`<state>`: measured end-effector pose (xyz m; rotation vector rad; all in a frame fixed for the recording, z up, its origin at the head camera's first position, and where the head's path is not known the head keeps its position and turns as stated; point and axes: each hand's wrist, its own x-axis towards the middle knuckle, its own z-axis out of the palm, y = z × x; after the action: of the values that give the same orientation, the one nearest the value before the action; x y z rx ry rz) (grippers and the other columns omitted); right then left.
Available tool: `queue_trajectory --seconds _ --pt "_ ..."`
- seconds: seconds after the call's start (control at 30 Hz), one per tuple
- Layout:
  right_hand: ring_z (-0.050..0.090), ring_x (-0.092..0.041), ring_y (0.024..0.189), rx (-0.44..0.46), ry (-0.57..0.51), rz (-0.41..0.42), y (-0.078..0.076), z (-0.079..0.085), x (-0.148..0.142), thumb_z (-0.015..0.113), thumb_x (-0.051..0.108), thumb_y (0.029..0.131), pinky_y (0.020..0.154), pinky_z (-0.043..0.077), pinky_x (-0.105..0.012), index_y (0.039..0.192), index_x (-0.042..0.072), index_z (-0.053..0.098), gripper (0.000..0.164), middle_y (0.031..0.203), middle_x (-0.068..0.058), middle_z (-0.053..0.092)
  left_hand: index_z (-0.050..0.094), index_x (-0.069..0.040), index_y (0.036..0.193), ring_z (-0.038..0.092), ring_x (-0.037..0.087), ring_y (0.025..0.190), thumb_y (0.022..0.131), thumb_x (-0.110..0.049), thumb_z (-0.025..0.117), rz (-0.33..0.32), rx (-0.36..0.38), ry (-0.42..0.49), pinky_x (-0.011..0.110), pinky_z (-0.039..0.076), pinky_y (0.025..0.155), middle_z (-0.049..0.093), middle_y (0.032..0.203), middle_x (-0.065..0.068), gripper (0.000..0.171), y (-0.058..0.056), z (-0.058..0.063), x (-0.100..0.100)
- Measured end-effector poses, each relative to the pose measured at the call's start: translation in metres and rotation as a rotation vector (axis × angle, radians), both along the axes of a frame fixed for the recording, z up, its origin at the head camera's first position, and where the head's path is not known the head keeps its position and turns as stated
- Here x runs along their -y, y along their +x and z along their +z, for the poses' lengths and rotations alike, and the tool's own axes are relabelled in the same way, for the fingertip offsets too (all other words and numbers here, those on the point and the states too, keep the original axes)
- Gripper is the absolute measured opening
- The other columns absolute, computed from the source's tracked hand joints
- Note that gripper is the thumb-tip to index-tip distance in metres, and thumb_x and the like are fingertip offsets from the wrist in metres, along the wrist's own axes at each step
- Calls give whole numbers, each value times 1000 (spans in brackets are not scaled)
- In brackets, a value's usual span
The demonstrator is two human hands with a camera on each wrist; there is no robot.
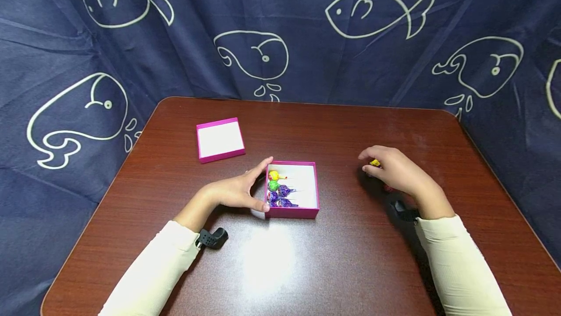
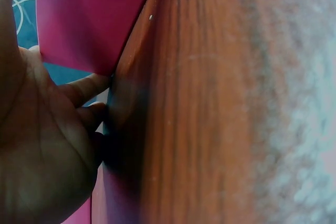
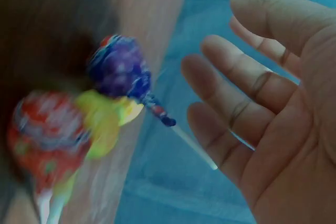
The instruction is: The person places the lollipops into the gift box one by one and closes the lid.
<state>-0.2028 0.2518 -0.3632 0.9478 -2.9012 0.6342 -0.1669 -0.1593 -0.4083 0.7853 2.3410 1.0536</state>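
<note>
My left hand (image 1: 238,190) holds a pink box (image 1: 292,213) by its left side, thumb at the front corner and index finger at the back corner. Inside the box, along its left part, lie a yellow lollipop (image 1: 273,175), a green lollipop (image 1: 273,185) and several purple ones. At the right, my right hand (image 1: 398,171) hovers over more lollipops with thumb and fingers apart and nothing between them. The right wrist view shows a purple lollipop (image 3: 119,69), a red lollipop (image 3: 50,135) and a yellow lollipop (image 3: 100,121) beside the fingers.
A pink lid (image 1: 220,140) lies with its white inside up, behind and left of the box. The brown table (image 1: 342,267) has rounded far corners. Blue cloth (image 1: 307,72) with white fish and whale drawings hangs around its back and sides.
</note>
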Motion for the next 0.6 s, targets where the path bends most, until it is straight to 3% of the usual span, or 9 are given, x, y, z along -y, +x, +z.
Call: queue_trajectory --seconds 0.23,0.43,0.6 --pt "61 -26 85 -48 23 12 2 -7 -15 75 2 85 76 48 -45 103 1 68 20 98 -11 67 -3 -20 160 10 22 149 78 -45 83 -3 2 6 46 13 119 9 164 11 122 0 0 -1" --pt "60 -23 81 -4 72 -17 1 -12 -21 74 -2 85 76 49 -45 102 0 67 19 97 -12 66 -3 -19 160 10 22 149 77 -44 84 -4 2 11 46 13 118 9 164 11 122 -1 -1 0" --pt "62 -28 86 6 78 -7 2 -15 -24 74 -5 82 78 50 -47 104 -4 67 23 101 -17 67 -3 -19 160 10 22 149 77 -45 84 -2 1 9 47 14 118 10 164 10 123 -1 -1 0"
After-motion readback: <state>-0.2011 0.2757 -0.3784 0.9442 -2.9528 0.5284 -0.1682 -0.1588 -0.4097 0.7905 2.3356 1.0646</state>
